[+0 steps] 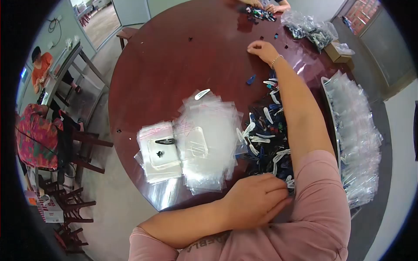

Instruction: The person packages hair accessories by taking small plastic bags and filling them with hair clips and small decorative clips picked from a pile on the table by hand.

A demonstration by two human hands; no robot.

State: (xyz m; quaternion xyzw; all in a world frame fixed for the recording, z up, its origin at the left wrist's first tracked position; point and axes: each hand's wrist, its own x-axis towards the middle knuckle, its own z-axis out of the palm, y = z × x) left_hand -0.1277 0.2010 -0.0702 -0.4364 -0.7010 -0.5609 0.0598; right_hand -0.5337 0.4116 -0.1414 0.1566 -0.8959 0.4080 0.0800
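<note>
My right hand (263,51) is stretched far across the round table, its fingers curled together low over the surface. Whatever they may hold is too small to make out. Near the table's front edge, my left hand (257,198) is closed beside a pile of hair clips (265,126), its fingertips partly hidden. White and dark snap clips are mixed in that pile. On a stack of clear plastic bags (209,143) lies a white snap clip (202,94). A black snap clip (165,141) and a small black claw clip (160,154) rest on the neighbouring bags (150,130).
A blue clip (251,79) lies on the dark red table (152,74). Filled plastic bags (355,139) crowd a tray at the right. Across the table, another person's hands (272,8) touch small dark pieces. Other people sit at the left near stools (91,143).
</note>
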